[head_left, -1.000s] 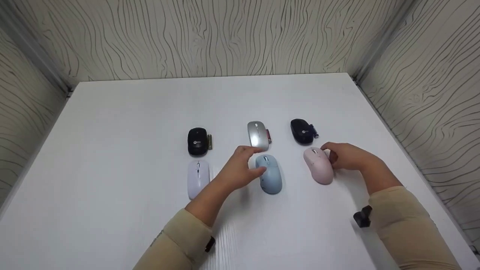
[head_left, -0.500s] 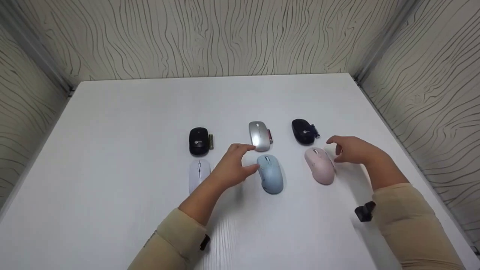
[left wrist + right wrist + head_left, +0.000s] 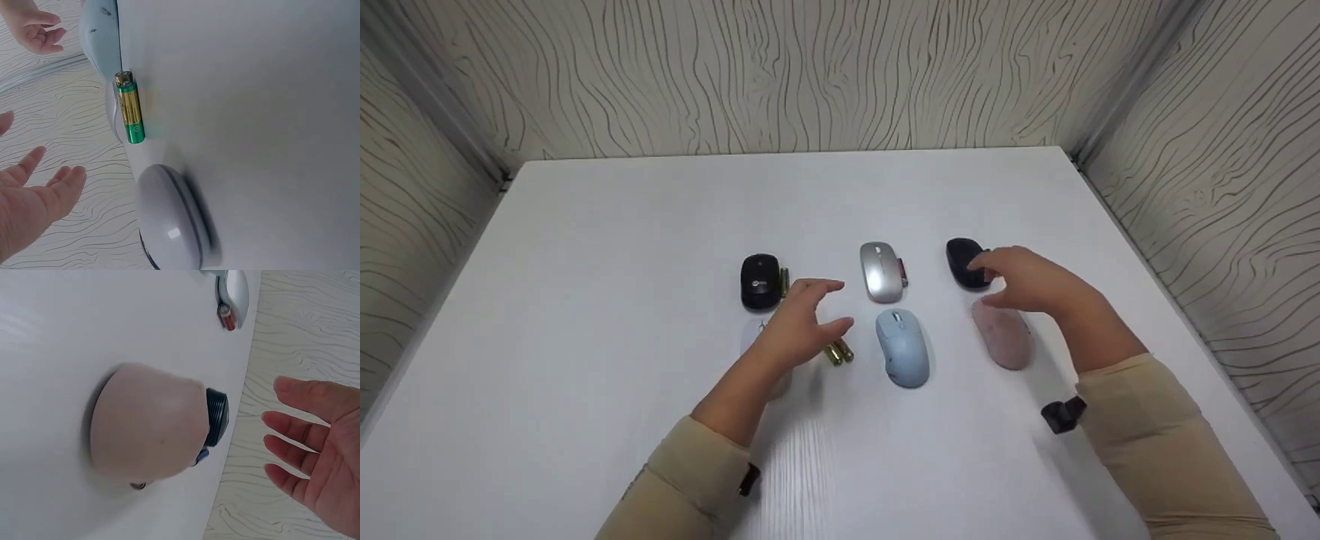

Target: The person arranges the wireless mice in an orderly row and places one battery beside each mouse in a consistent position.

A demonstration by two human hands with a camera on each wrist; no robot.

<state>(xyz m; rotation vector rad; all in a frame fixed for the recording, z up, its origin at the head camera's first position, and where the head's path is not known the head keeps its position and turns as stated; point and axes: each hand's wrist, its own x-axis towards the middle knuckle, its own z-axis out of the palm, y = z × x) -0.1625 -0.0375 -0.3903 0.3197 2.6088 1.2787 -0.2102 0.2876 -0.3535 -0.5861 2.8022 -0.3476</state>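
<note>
My left hand (image 3: 796,328), fingers spread, hovers above a pale lavender computer mouse (image 3: 169,219) and partly hides it in the head view. Just right of that hand lie green-and-gold batteries (image 3: 838,352), one battery (image 3: 130,109) showing in the left wrist view. A light blue mouse (image 3: 904,350) sits farther right. My right hand (image 3: 1033,281), thumb and fingers apart, is over the front of a pink mouse (image 3: 149,422). In the head view its fingertips overlap the right black mouse (image 3: 962,259). The right wrist view shows nothing in its grasp.
In the back row stand a left black mouse (image 3: 760,283) with a battery (image 3: 784,281) and a silver mouse (image 3: 881,271) with a red battery (image 3: 901,272). All rest on a white table (image 3: 622,247) against wood-patterned panels (image 3: 780,75).
My left hand has moved left from the blue mouse, uncovering green-and-gold batteries. My right hand has left the pink mouse's side and moved up and left toward the right black mouse.
</note>
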